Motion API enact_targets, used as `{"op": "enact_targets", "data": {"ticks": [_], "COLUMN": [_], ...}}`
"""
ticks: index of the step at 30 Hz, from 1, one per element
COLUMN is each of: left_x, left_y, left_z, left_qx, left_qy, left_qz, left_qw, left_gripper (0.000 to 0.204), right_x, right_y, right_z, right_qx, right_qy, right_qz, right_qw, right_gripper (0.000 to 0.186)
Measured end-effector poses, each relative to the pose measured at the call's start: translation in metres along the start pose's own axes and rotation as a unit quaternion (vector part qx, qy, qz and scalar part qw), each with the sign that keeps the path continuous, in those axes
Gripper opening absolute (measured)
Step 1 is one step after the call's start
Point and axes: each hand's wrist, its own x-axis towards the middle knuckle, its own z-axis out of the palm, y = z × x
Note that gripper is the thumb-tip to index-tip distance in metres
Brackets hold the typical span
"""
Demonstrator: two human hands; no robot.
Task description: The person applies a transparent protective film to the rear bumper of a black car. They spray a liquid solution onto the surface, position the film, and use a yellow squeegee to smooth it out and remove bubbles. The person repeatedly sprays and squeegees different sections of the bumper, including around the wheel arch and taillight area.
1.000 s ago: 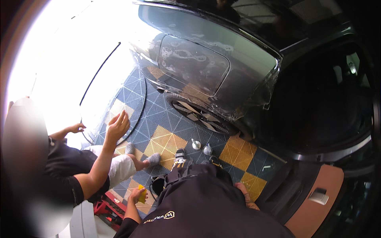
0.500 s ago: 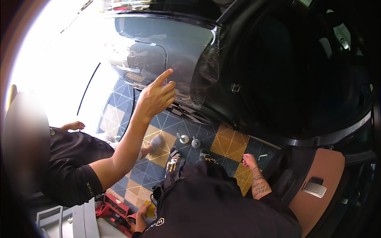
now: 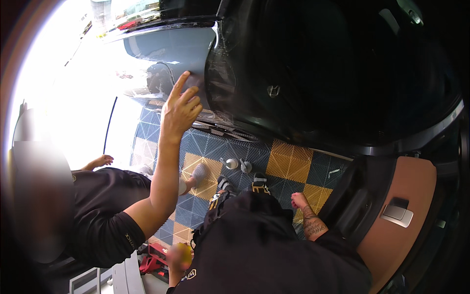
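My left hand (image 3: 175, 267) hangs low at my left side, closed on a yellow flat piece (image 3: 184, 255); its exact kind is blurred. On my other side, my right hand (image 3: 299, 200) hangs over the floor with its fingers curled in, and nothing shows in it. A co-worker's hand (image 3: 179, 110) reaches up with the index finger stretched out, its tip at the dark glossy car panel (image 3: 188, 46). Wet, wrinkled clear film (image 3: 223, 73) shows along the panel's edge by the door opening. Neither of my hands touches the car.
Two white bottles (image 3: 231, 164) stand on the tiled floor (image 3: 289, 161) ahead of my feet. At right is an open car door with a brown trim panel (image 3: 411, 196). A red case (image 3: 152, 259) and a grey stand (image 3: 127, 274) sit lower left, near the co-worker (image 3: 110, 206).
My view has shifted, so the car panel sits further left. The co-worker's pointing finger has moved along the panel. My left hand, with the yellow piece, has moved and is smeared.
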Motion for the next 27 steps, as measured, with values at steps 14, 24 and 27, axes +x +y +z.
{"op": "enact_targets", "data": {"ticks": [14,24,27], "left_x": [0.076,0.066,0.053], "left_y": [0.017,-0.047,-0.055], "left_z": [-0.093,-0.058,-0.030], "left_qx": [-0.031,-0.121,-0.119], "left_qy": [-0.073,-0.064,-0.047], "left_qz": [0.051,-0.047,-0.073], "left_qw": [0.996,0.989,0.989], "left_gripper": [0.040,0.032,0.033], "right_x": [-0.019,-0.035,-0.016], "right_y": [0.051,0.027,0.005], "right_z": [0.051,0.054,0.033], "right_qx": [0.090,-0.086,0.041], "right_qy": [0.043,0.025,0.006], "right_qz": [-0.086,-0.036,-0.026], "right_qw": [0.991,0.995,0.999], "right_gripper": [0.021,0.017,0.021]}}
